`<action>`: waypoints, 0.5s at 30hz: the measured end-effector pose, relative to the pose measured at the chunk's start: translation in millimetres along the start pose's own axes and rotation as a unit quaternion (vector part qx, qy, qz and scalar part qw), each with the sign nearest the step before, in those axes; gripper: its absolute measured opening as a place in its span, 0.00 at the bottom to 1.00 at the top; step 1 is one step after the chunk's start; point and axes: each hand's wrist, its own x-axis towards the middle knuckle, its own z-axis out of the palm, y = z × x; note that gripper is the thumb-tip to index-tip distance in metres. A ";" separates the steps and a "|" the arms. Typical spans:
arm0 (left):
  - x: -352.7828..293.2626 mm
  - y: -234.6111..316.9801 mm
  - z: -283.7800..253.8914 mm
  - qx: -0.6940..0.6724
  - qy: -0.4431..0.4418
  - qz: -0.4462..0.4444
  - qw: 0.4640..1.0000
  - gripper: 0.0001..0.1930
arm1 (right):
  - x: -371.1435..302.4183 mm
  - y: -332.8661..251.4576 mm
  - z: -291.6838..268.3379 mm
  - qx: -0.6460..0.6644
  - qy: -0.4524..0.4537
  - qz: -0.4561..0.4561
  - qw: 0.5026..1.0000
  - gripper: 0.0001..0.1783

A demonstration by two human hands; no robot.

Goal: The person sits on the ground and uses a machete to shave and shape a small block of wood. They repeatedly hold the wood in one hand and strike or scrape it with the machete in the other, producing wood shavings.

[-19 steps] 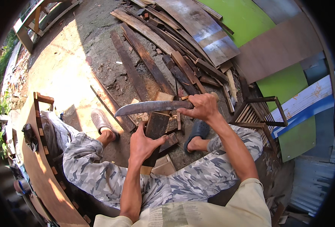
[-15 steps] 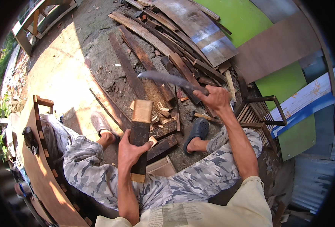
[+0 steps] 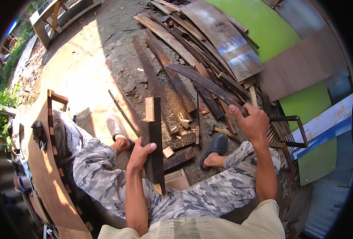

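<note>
My left hand [image 3: 138, 156] is wrapped round a short, dark block of wood [image 3: 151, 133], held upright above my lap. Its upper end has a step cut in it, with pale fresh wood [image 3: 150, 109] showing, and the lower end is pale too. In my right hand [image 3: 254, 122] is the handle of a machete [image 3: 202, 81]. The long dark blade points up and to the left, beyond the block and apart from it. Wood chips [image 3: 183, 119] and a small pale offcut [image 3: 168, 152] lie on the ground between my feet.
Long planks [image 3: 172, 42] are heaped ahead, beside green panels [image 3: 260, 28]. A hammer [image 3: 227, 133] lies by my right clog [image 3: 215, 145]. A slatted wooden frame [image 3: 282, 131] stands at right, and a curved wooden panel [image 3: 45, 175] at left.
The block has been turned in my left hand, so its stepped side now shows. My right hand and the machete have moved to the right. The whole view has shifted slightly.
</note>
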 end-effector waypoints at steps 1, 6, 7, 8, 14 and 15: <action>2.1 -7.4 -5.9 -0.019 -0.019 -0.010 1.000 0.38 | -5.8 -3.7 -1.4 0.007 -0.012 -0.002 1.000 0.42; 11.4 -23.1 -7.8 -0.121 -0.138 -0.033 0.982 0.42 | -23.1 -6.4 -4.5 0.027 -0.023 0.001 0.999 0.39; 10.5 -23.5 -4.0 -0.133 -0.155 -0.034 0.978 0.43 | -24.2 -4.1 -1.6 0.031 -0.024 -0.002 0.999 0.39; 9.8 -22.4 -0.5 -0.145 -0.172 -0.035 0.974 0.43 | -25.0 -2.7 1.8 0.035 -0.025 -0.005 0.999 0.38; 9.9 -27.0 4.4 -0.187 -0.243 -0.045 0.951 0.45 | -11.3 -7.0 17.4 0.071 -0.038 -0.051 0.995 0.39; 9.4 -28.2 4.0 -0.193 -0.250 -0.048 0.948 0.45 | -11.5 -8.7 18.9 0.070 -0.031 -0.057 0.995 0.39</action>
